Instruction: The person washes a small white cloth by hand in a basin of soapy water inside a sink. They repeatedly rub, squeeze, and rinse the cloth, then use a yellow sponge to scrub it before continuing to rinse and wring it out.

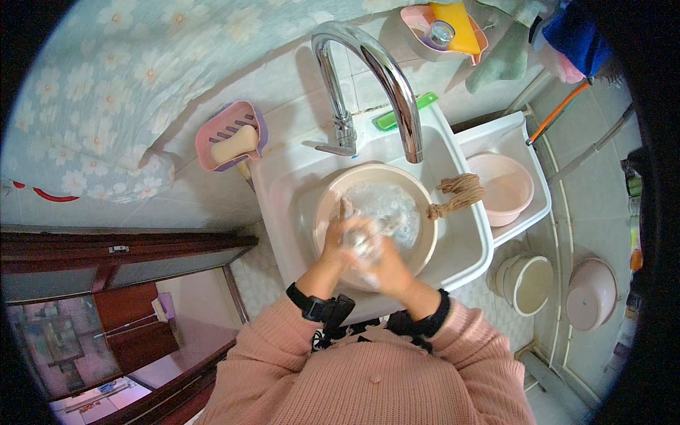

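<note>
Both hands meet over the near left part of a cream plastic basin [431,239], which stands in a white sink [297,191]. My left hand [336,239] and my right hand [387,263] are pressed around a pale, sudsy cloth item [362,243], blurred by motion. Foamy water [406,204] lies in the basin, with part of a whitish cloth at its surface beside my fingers. A wrung brown cloth [456,194] hangs over the sink's right edge. The chrome faucet [390,74] arches above the basin's far side; no water is seen running from it.
A pink soap dish [204,135] with a bar of soap [236,144] is on the wall at left. A green comb-like brush [406,111] lies behind the faucet. At right are a pink basin [502,220] in a second sink, a bucket [504,281] and another basin [589,303].
</note>
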Motion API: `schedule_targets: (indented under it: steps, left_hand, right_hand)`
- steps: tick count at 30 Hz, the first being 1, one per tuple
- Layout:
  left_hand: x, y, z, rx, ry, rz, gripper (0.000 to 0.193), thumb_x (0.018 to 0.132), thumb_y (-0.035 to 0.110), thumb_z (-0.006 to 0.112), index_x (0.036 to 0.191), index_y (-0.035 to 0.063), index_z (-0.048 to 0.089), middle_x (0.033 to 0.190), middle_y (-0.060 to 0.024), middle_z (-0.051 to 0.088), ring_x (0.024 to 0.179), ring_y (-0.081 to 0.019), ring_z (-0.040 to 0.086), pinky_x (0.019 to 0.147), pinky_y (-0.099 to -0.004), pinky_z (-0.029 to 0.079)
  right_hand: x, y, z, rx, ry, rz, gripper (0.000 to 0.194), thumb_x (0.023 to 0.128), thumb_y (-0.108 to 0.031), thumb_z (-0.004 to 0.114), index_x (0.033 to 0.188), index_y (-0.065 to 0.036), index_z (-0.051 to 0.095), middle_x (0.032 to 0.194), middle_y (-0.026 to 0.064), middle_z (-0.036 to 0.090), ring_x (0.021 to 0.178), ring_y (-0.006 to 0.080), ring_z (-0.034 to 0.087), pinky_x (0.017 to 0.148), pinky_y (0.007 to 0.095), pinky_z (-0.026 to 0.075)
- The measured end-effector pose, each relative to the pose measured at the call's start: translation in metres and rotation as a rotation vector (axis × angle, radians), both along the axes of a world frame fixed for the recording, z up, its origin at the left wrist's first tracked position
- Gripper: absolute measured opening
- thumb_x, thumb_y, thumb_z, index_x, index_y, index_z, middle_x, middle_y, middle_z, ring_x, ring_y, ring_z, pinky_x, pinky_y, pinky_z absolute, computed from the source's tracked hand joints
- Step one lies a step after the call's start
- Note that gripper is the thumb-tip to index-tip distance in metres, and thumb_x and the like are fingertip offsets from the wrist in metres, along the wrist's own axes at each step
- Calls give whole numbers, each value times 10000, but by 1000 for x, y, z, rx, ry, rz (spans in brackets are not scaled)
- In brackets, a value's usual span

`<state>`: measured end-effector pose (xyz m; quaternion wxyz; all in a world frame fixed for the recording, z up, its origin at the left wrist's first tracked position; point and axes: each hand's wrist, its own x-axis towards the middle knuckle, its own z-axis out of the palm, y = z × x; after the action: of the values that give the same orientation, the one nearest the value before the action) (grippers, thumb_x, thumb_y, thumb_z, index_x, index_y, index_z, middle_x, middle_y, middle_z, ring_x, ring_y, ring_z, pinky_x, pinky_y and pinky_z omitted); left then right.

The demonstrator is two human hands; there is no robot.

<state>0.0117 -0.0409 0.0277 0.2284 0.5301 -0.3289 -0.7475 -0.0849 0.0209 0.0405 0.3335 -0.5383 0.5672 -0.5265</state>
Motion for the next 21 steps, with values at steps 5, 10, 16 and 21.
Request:
schedule_targets:
  steps: [5,10,16,21]
  left_hand:
    - [-9,21,2,56,124,38,370,871,319,511,1134,59,515,943,-39,567,845,-131,539,730,-282,447]
    - [2,15,-1,137,168,53,315,889,332,463,1037,64,538,889,-11,556,791,-132,549,660,-273,462]
    - [2,20,-9,134,257,84,262,891,307,454,973,76,547,899,-14,579,784,-160,568,611,-274,467]
    - [-2,23,-9,249,209,128,289,895,317,448,987,64,554,920,-17,570,837,-146,555,668,-270,457]
  right_hand:
    - [-4,-23,8,255,148,-285,257,777,-252,624,809,0,586,771,208,586,624,385,561,606,389,465]
    - [7,-21,13,-366,409,-173,333,797,-279,608,677,30,576,584,190,557,545,334,575,502,371,451]
    - [-1,-24,10,9,377,-212,357,798,-314,594,691,27,606,639,237,575,550,376,577,543,411,465]
    - [1,-22,4,312,228,-259,375,786,-339,597,703,27,608,661,268,567,563,392,574,587,440,466]
